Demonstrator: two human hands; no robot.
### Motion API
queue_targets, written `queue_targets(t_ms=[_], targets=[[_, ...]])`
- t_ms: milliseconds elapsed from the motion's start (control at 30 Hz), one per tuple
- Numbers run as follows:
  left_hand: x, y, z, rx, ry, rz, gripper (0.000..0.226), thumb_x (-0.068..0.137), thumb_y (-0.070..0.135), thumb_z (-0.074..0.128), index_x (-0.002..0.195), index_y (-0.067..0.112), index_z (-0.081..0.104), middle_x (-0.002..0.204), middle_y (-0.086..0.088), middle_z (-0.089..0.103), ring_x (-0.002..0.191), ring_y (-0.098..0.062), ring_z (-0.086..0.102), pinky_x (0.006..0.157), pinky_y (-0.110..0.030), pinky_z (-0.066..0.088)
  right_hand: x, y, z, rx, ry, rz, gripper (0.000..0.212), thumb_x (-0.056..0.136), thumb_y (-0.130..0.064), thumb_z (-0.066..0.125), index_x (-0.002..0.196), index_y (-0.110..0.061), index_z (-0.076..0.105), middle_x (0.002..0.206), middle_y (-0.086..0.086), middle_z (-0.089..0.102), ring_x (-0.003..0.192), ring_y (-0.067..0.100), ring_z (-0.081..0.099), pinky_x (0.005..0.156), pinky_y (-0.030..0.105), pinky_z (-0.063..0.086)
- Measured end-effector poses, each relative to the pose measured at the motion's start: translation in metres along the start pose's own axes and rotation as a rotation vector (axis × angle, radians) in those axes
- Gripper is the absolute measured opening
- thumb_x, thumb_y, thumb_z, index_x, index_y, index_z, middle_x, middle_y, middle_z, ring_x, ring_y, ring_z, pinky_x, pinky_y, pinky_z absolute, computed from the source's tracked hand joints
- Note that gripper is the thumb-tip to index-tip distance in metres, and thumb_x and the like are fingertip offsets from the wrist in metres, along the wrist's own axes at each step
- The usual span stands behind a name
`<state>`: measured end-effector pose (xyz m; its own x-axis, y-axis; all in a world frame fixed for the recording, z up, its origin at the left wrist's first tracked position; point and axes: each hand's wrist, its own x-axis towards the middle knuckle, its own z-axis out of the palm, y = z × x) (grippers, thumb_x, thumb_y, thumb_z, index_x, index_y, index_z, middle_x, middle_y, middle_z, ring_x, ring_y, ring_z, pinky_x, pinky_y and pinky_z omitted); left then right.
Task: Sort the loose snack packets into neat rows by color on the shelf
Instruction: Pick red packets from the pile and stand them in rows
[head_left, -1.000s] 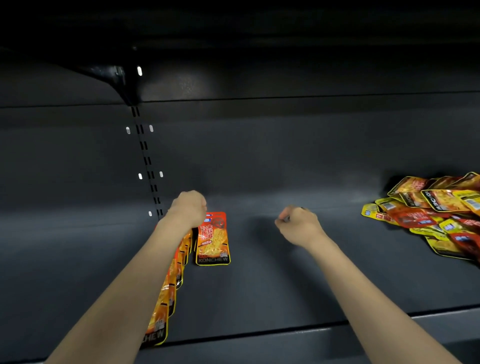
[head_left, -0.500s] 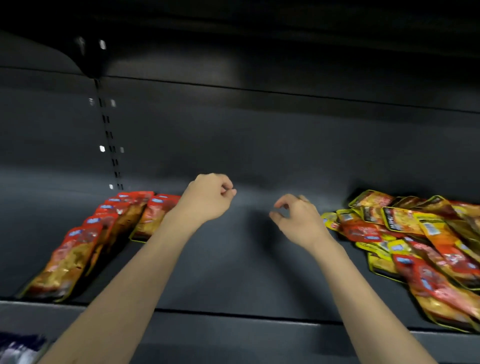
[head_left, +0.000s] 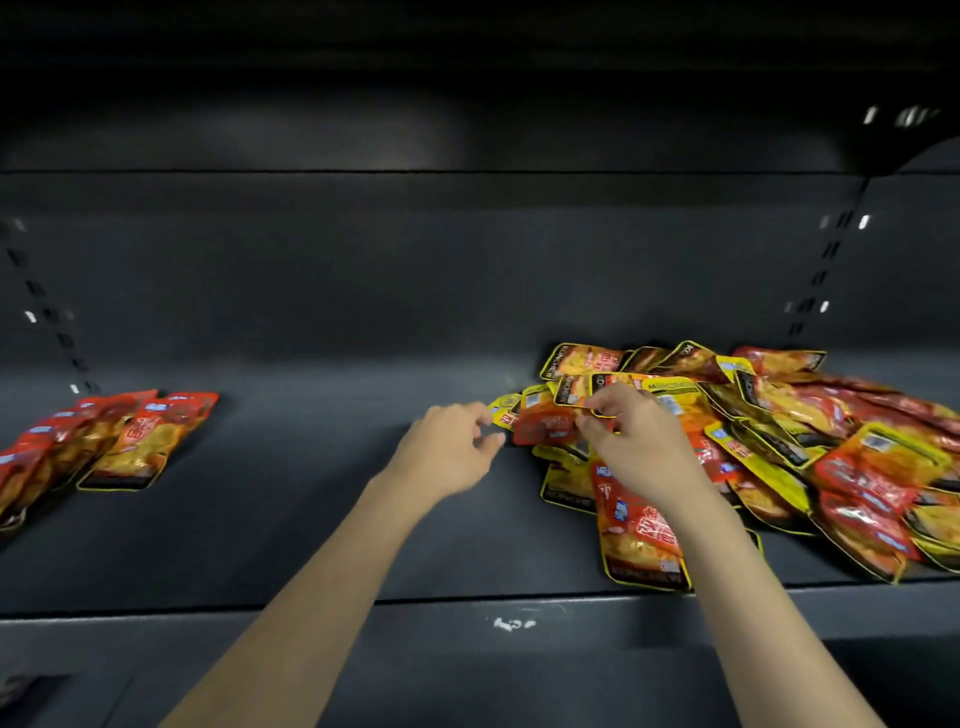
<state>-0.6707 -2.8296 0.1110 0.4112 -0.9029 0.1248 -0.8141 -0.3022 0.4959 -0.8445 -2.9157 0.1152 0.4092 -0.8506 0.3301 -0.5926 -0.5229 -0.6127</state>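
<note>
Head view: a person's right hand (head_left: 631, 441) pinches a red packet (head_left: 545, 423) at the near-left edge of the loose pile (head_left: 779, 426) on a dark shelf (head_left: 311, 519). Just left of that pinch, the left hand (head_left: 447, 449) hovers with fingers loosely curled, holding nothing. Well left of both lies the sorted red row (head_left: 104, 441).

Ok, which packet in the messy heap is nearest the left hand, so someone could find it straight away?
Start at the loose pile on the right of the dark shelf. At its leftmost tip, by the left hand, lies a small yellow packet. It pokes out alone to the left, half under a red packet.
</note>
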Motion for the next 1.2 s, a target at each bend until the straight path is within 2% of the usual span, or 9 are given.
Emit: queue_targets(t_ms=[167, 300, 367, 533, 700, 767, 867, 1033, 1200], targets=[[0.028, 0.021, 0.015, 0.079, -0.082, 0.127, 0.062, 0.087, 0.053, 0.055, 0.138, 0.022, 0.04, 0.136, -0.004, 0.046, 0.128, -0.025, 0.041, 0.102, -0.034, 0.035, -0.006, 0.023, -0.013, -0.013, 0.053, 0.087, 0.022, 0.091, -0.024, 0.059, 0.111, -0.015, 0.06, 0.105, 0.005, 0.057, 0.107, 0.023, 0.052, 0.074, 0.025, 0.034], [0.051, 0.029, 0.033, 0.22, -0.327, 0.23, 0.072, 0.089, 0.032, 0.055, 0.15, 0.018, 0.018, 0.155, -0.005, 0.02, 0.142, -0.025, 0.02, 0.115, -0.035, 0.022, -0.016, 0.039, -0.025, -0.08, 0.111, 0.109, 0.02, 0.09, -0.024, 0.06, 0.108, -0.014, 0.06, 0.098, 0.001, 0.058, 0.106, 0.021, 0.05, 0.074, 0.024, 0.03], [0.058, 0.029, 0.039, 0.218, -0.378, 0.225, 0.072, 0.088, 0.02, 0.053, 0.15, 0.016, 0.016, 0.156, -0.004, 0.018, 0.144, -0.022, 0.017, 0.116, -0.034, 0.02, -0.02, 0.046, -0.029, -0.097, 0.145, 0.139, 0.02, 0.09, -0.026, 0.06, 0.108, -0.016, 0.06, 0.103, 0.003, 0.061, 0.104, 0.021, 0.051, 0.076, 0.025, 0.031], [0.065, 0.025, 0.045, 0.287, -0.149, 0.263, 0.055, 0.09, 0.013, 0.05, 0.142, 0.026, 0.034, 0.142, -0.002, 0.044, 0.127, -0.028, 0.044, 0.1, -0.038, 0.041, -0.026, 0.049, -0.022, -0.093, 0.179, 0.188, 0.021, 0.09, -0.027, 0.06, 0.109, -0.017, 0.059, 0.105, 0.004, 0.058, 0.089, 0.016, 0.05, 0.072, 0.025, 0.034], [0.062, 0.022, 0.027, 0.181, 0.085, 0.204, 0.026, 0.094, 0.03, 0.05, 0.117, 0.033, 0.061, 0.113, -0.004, 0.065, 0.105, -0.033, 0.058, 0.084, -0.037, 0.046, -0.018, 0.041, -0.011, -0.088, 0.175, 0.16, 0.023, 0.091, -0.022, 0.06, 0.112, -0.014, 0.059, 0.105, 0.006, 0.056, 0.084, 0.013, 0.043, 0.066, 0.02, 0.025], [0.06, 0.021, 0.019, 0.11, 0.201, 0.209, 0.021, 0.093, 0.037, 0.051, 0.103, 0.026, 0.066, 0.096, -0.005, 0.068, 0.093, -0.031, 0.059, 0.076, -0.035, 0.044, -0.011, 0.037, -0.01, -0.09, 0.175, 0.147, 0.024, 0.091, -0.021, 0.06, 0.114, -0.014, 0.058, 0.103, 0.004, 0.053, 0.085, 0.015, 0.043, 0.068, 0.023, 0.027], [0.052, 0.022, 0.004, -0.064, 0.367, 0.201, 0.032, 0.092, 0.036, 0.052, 0.084, 0.008, 0.064, 0.069, -0.006, 0.06, 0.067, -0.028, 0.052, 0.062, -0.034, 0.039, -0.002, 0.036, -0.011, -0.096, 0.165, 0.141, 0.028, 0.091, -0.021, 0.059, 0.118, -0.014, 0.056, 0.11, 0.006, 0.052, 0.09, 0.018, 0.045, 0.072, 0.025, 0.03], [0.021, 0.025, -0.015, -0.439, 0.457, 0.063, 0.017, 0.093, 0.026, 0.051, 0.089, 0.011, 0.06, 0.075, -0.002, 0.064, 0.067, -0.018, 0.059, 0.062, -0.028, 0.044, 0.016, 0.041, -0.017, -0.25, 0.063, 0.096, 0.039, 0.089, -0.015, 0.057, 0.127, -0.017, 0.049, 0.123, 0.009, 0.051, 0.118, 0.03, 0.042, 0.089, 0.035, 0.038], [-0.012, 0.02, -0.013, -0.614, 0.521, -0.13, 0.017, 0.096, 0.025, 0.047, 0.095, 0.01, 0.052, 0.084, 0.0, 0.06, 0.076, -0.015, 0.058, 0.059, -0.024, 0.042, 0.045, 0.044, -0.016, -0.536, -0.154, -0.002, 0.073, 0.086, -0.017, 0.056, 0.149, -0.022, 0.02, 0.152, 0.004, 0.024, 0.142, 0.027, 0.014, 0.112, 0.042, 0.02]])
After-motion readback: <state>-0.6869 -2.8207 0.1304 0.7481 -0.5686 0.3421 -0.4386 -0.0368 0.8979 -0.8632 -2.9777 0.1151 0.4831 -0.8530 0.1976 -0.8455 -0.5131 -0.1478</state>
